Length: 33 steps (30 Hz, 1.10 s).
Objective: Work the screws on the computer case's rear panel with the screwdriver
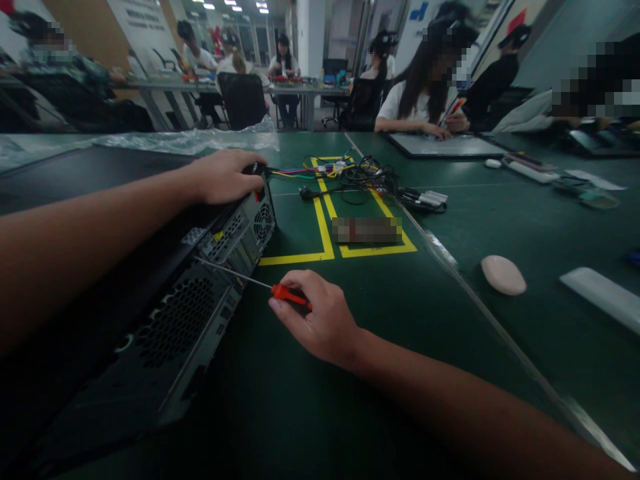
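A black desktop computer case [180, 347] lies on its side at the left, its metal back panel turned toward the middle of the table. My left hand [227, 177] rests over the far top corner of the case, fingers curled on its edge. Between the thumb and fingers of my right hand [320, 317] is a screwdriver [290, 295] with a red-orange handle. Its long thin shaft points left, and the tip meets the back panel near the top edge. Whether a screw sits under the tip is too small to tell.
Beyond the case lies a tangle of cables [367, 175] on yellow tape markings [325, 227], with a blurred-out object [367, 230] nearer me. A pale rounded object [503, 275] and a white bar [603, 297] are on the right. Across the table a person [425, 87] works over a flat panel [450, 145].
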Tool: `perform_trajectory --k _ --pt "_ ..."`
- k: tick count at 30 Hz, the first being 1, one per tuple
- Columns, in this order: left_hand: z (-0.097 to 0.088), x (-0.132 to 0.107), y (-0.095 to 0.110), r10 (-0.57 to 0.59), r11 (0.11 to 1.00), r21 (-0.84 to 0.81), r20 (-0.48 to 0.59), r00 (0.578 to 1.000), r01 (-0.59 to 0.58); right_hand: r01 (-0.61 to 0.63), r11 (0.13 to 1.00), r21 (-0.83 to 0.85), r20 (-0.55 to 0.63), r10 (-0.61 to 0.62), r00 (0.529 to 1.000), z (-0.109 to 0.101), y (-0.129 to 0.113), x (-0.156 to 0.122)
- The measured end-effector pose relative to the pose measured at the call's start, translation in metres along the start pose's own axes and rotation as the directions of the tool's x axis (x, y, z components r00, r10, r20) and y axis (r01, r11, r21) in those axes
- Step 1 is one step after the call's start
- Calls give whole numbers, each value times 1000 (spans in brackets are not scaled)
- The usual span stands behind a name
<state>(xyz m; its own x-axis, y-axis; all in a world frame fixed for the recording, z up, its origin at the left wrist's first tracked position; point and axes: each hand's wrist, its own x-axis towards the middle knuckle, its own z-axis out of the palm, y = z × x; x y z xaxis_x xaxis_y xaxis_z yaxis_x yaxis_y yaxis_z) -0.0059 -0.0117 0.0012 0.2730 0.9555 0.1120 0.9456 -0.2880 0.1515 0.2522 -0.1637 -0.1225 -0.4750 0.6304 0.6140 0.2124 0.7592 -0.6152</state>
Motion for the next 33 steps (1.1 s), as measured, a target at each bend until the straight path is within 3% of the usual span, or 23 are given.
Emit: perform_trajectory --k 7,21,33 --pt "0 -2 2 -16 1000 1 -2 1000 16 20 1000 0 -33 -20 999 0 0 0" --pt "1 0 -1 -2 1000 15 2 1000 2 -66 994 90 2 66 998 -1 -2 1" --pt "-1 -4 5 -15 1000 8 -1 1000 15 -15 999 44 9 15 1000 -1 -1 2"
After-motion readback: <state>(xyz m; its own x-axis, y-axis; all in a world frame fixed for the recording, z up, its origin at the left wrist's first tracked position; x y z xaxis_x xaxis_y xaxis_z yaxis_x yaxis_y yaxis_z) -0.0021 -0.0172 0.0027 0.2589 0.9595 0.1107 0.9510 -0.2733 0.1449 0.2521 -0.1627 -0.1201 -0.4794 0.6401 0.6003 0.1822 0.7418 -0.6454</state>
